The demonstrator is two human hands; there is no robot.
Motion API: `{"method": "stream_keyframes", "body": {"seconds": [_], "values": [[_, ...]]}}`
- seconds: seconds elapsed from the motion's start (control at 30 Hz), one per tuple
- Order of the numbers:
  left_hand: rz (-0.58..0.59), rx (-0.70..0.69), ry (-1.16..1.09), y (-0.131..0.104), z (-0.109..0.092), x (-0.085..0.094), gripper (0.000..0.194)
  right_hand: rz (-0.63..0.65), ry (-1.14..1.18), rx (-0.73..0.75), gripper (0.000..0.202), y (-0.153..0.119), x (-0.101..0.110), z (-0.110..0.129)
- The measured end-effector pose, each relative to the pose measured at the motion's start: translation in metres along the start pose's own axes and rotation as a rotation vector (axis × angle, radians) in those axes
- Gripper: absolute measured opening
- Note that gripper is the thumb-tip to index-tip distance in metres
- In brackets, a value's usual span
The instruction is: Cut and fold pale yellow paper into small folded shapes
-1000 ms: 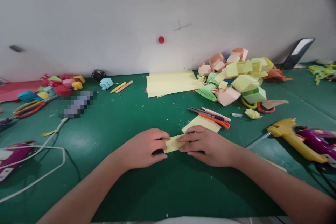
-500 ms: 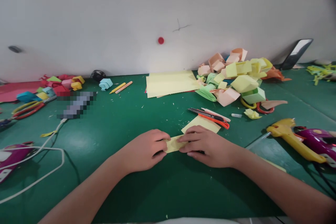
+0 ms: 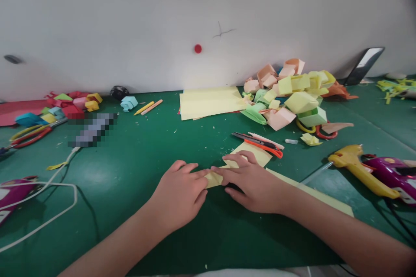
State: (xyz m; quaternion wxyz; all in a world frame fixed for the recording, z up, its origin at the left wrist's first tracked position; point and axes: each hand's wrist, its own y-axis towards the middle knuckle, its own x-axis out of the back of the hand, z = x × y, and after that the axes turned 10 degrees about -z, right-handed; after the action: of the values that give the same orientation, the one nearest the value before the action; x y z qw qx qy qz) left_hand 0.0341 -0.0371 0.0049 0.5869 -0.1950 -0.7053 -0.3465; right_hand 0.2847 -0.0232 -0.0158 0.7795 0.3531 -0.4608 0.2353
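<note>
A small folded piece of pale yellow paper (image 3: 214, 179) lies on the green table (image 3: 156, 138) between my hands. My left hand (image 3: 182, 190) touches its left end with the fingertips, fingers spread. The fingertips of my right hand (image 3: 250, 181) press on its right part, with the fingers apart. Part of the paper is hidden under the fingers. Just behind my right hand lies a yellow sheet (image 3: 260, 155) with an orange cutter (image 3: 273, 150) on it.
Folded paper pieces (image 3: 302, 101) are heaped at the back right, near a leaning phone (image 3: 364, 66). Yellow sheets (image 3: 211, 101) lie against the wall. A yellow glue gun (image 3: 357, 166) is at right; scissors (image 3: 35, 134) and a white cable (image 3: 76, 194) are at left.
My left hand has turned, its fingers now spread more. My right hand has shifted slightly left and its index finger reaches further over the paper. More of a yellow strip shows beside my right forearm.
</note>
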Motion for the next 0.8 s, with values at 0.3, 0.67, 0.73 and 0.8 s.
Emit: {"method": "stream_keyframes", "body": {"seconds": [0.3,0.67,0.73,0.8], "values": [[0.171,0.197,-0.078,-0.006,0.002,0.017,0.026,0.018,-0.142,-0.098,0.031,-0.006,0.021,-0.014],[0.001,0.152,-0.141,0.005,0.007,0.003,0.049,-0.017,-0.052,-0.073,0.019,-0.007,0.016,-0.016],[-0.008,0.141,-0.153,0.005,0.009,-0.003,0.049,-0.057,-0.072,-0.065,0.017,-0.006,0.013,-0.015],[-0.014,0.136,-0.163,0.005,0.01,-0.007,0.044,-0.098,-0.086,-0.059,0.016,-0.004,0.009,-0.014]]}}
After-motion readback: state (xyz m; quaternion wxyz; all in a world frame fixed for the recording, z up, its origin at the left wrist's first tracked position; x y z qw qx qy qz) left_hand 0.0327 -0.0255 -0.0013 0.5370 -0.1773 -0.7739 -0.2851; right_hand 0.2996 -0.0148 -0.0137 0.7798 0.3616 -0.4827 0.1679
